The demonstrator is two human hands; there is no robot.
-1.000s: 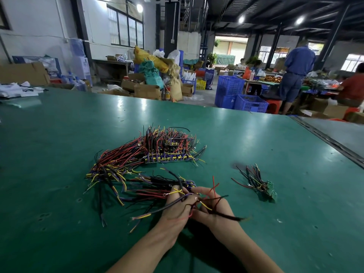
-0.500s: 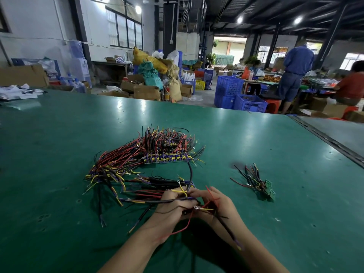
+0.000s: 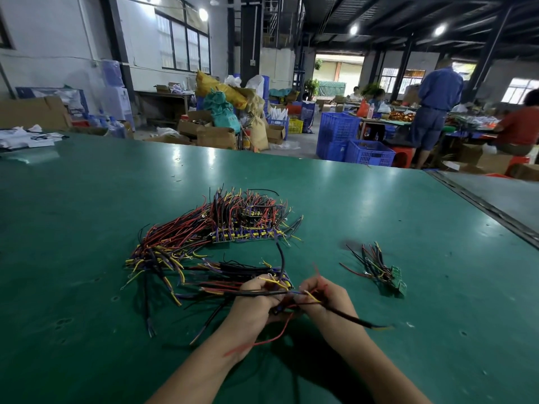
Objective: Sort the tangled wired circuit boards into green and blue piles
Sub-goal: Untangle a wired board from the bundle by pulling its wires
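Light: ceiling lamps [image 3: 353, 29] and far windows [image 3: 182, 45], moderately bright | Glare: pale streaks on far tabletop [image 3: 186, 158] | Shadows: soft, under forearms | Blur: near wire tip, slight | Edges: wide-angle bowing

Blocked ahead-left, open right
A tangled heap of red, black, yellow wires [image 3: 204, 234] crowds the left hand [image 3: 256, 304]; bare green tabletop [image 3: 408, 225] separates the right hand [image 3: 325, 298] from a green-board bundle [image 3: 382, 272].

Colours on my green table [image 3: 87, 228]
I see the big tangle [image 3: 221, 228] in red, black, yellow and purple wires over bluish boards; the small pile [image 3: 379, 269] toward the right edge shows green boards.
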